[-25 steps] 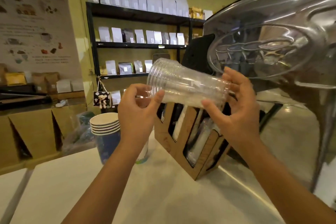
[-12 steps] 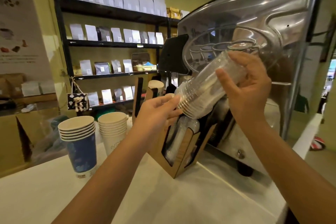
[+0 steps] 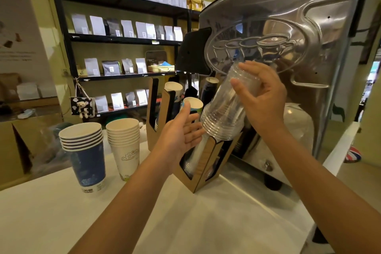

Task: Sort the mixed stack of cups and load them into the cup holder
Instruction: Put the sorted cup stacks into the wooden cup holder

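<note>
Under the right hand (image 3: 266, 97), which clasped its base, the clear stack (image 3: 228, 107) had swung from level to rims-down, its mouth just above the holder (image 3: 203, 163) slot. Left hand (image 3: 181, 132) had let go, spread beside the rims. Insertion judged imminent; blue cups (image 3: 84, 148) and white cups (image 3: 125, 142) remained unloaded.

Pale yellow-green walls throughout. At upper left and centre, black metal shelving (image 3: 123, 39) lined with white, grey and black pouches (image 3: 97, 25), row upon row; a small toy bear hanging (image 3: 82, 107) off its lower left post. Far left, a large printed poster (image 3: 18, 27) above a low cardboard-fronted counter (image 3: 24, 150). Filling the right half, a polished steel machine panel (image 3: 288, 37) embossed with cups, mirror-bright with reflections. Across the bottom, a white countertop (image 3: 51, 212). At far right edge, a daylit doorway (image 3: 374, 80).
</note>
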